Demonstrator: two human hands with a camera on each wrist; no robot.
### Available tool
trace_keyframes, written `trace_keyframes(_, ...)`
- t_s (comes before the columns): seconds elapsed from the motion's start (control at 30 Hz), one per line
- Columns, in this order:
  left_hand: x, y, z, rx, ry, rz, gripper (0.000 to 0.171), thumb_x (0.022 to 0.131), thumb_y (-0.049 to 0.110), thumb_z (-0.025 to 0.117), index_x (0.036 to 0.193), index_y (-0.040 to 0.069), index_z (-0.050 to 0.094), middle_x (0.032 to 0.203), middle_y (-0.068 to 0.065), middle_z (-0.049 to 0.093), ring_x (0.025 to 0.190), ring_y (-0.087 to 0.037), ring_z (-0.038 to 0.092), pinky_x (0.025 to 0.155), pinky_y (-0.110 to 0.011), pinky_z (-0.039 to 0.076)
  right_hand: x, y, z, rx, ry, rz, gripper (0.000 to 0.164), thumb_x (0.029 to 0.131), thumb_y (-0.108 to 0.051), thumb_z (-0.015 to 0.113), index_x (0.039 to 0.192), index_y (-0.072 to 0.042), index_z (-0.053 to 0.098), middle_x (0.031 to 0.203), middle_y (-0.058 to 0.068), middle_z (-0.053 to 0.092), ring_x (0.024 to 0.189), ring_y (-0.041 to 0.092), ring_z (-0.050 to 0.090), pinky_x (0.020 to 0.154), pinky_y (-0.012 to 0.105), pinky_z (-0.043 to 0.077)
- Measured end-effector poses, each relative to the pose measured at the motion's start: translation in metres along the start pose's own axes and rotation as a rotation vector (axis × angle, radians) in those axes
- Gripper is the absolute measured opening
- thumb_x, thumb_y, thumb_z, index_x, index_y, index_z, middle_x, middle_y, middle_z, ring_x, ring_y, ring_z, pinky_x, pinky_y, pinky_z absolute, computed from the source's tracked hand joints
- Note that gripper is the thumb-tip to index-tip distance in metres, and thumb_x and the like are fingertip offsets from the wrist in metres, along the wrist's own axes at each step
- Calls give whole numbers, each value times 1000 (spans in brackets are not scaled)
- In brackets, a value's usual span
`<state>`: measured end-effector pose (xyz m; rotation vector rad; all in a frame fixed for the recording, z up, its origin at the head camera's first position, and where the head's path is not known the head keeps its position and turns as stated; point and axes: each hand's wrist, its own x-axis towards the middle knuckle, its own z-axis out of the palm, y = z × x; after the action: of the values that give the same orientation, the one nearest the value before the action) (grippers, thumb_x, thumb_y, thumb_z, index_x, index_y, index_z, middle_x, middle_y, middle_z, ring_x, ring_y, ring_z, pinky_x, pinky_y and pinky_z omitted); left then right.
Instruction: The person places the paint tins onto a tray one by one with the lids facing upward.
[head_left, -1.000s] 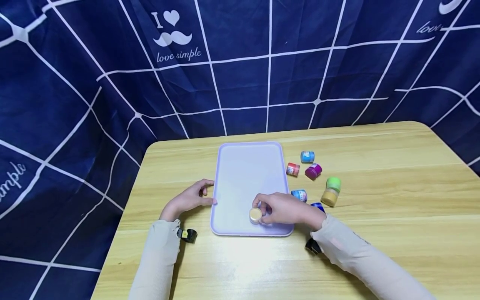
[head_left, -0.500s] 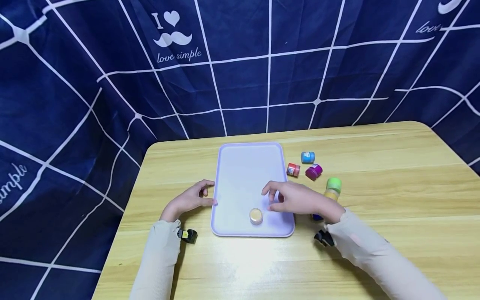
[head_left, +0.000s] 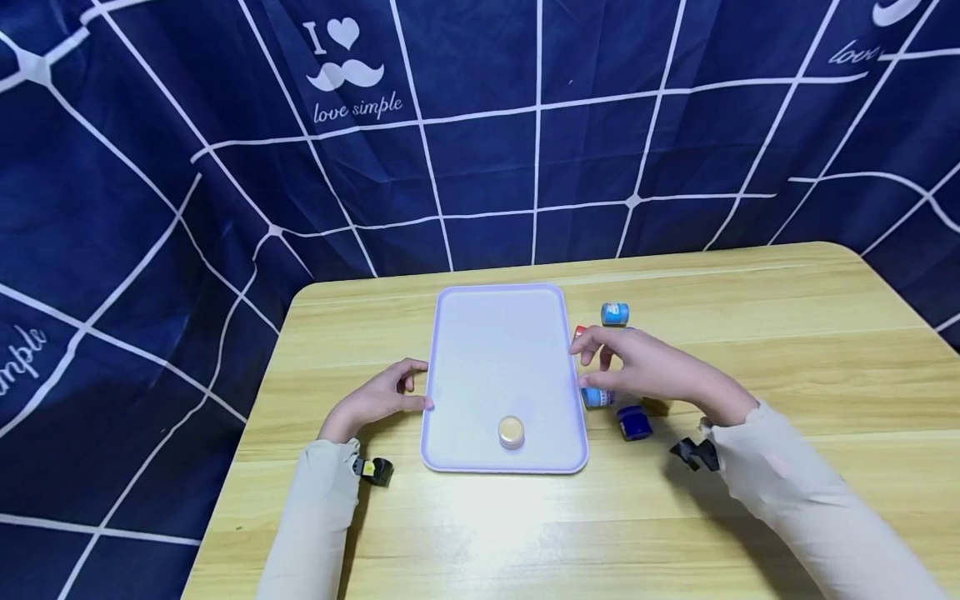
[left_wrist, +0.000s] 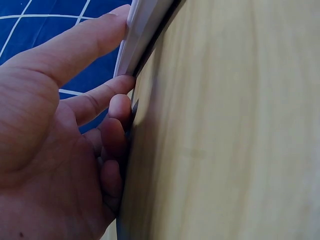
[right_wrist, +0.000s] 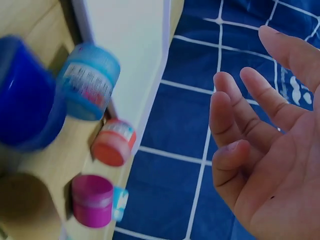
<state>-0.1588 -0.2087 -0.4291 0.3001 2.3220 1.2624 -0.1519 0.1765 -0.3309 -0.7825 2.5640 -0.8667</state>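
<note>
Both left grip (head_left: 373, 398) and right grip (head_left: 648, 364) parted; labelled light-blue jar (right_wrist: 89, 82); "love simple" curtain (head_left: 487, 158).

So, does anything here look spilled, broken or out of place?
Nothing looks spilled or damaged, as far as these views show. One slightly odd thing: to the right of the tray, the dark blue jar seems to lie on its side, whereas the gold-lidded jar stands upright on the tray.

Left hand (left_wrist: 52, 135) right at the tray (left_wrist: 142, 36), thumb touching its edge | fingers bent by the wooden table (left_wrist: 225, 120) | blue white-lined cloth (left_wrist: 30, 34) behind
</note>
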Motion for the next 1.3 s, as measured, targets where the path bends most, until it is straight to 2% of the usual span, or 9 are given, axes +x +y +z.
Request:
trace_keyframes(0.23,1,4,0,8,-1,-4,63,85,21,74,137,1,45,93,-6,39,87,-21,38,81,-35,32,-4,16,-5,-1,-13,43,40,87,-26,71,117,-2,59,104,7,62,91,18,56,84,42,48)
trace_keyframes(0.43,1,3,-1,-4,-2,-8,63,85,20,74,138,1,45,93,-7,39,87,-21,37,80,-35,32,-3,26,0,1,-66,98,42,87,-27,72,118,-3,58,107,9,62,98,25,56,84,42,49)
trace_keyframes(0.67,1,3,0,-12,-4,-8,63,85,20,74,137,1,45,93,-7,38,87,-21,37,80,-35,32,3,34,8,-22,-121,146,42,86,-26,72,118,-4,58,110,10,62,98,26,60,89,49,50)
trace_keyframes(0.9,1,3,0,-11,0,-7,62,85,20,74,137,0,45,93,-7,38,86,-21,37,79,-34,32,7,40,11,-49,-145,147,40,84,-25,73,115,-4,59,108,7,64,95,22,60,91,50,49)
trace_keyframes(1.3,0,5,1,-22,5,-5,60,85,18,73,136,0,46,93,-7,38,85,-21,37,78,-34,32,15,46,18,-178,-169,119,37,81,-30,76,109,-8,65,104,2,65,92,15,58,90,46,49)
